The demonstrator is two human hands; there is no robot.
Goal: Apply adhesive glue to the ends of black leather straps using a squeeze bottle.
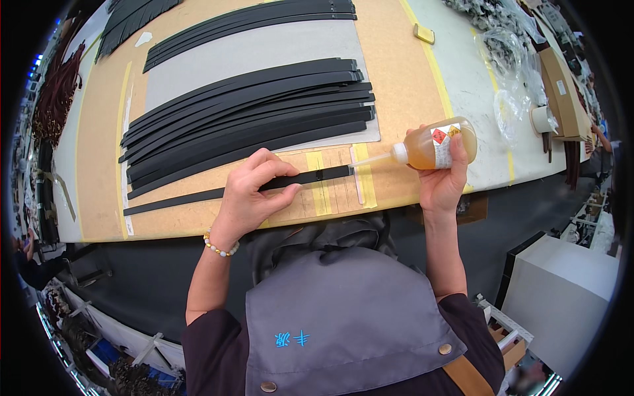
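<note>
A single black strap (173, 201) lies lengthwise near the table's front edge. My left hand (260, 190) pinches it between thumb and fingers, short of its right end. In my right hand (446, 183) is a plastic squeeze bottle (421, 146) of amber liquid, tilted on its side, its label bearing hazard symbols. The bottle's thin nozzle (374, 160) points left, its tip at the strap's right end; whether it touches I cannot tell. Beneath that end, yellow tape strips (366, 183) and thin drawn lines mark the board (292, 203).
Beyond my left hand, several black straps (247, 109) lie bunched on a grey sheet (257, 49), with more straps (252, 24) behind. A yellow block (424, 34) sits at the far right. Clear plastic bags (505, 109), a tape roll (542, 120) and a cardboard box (562, 94) stand farther right.
</note>
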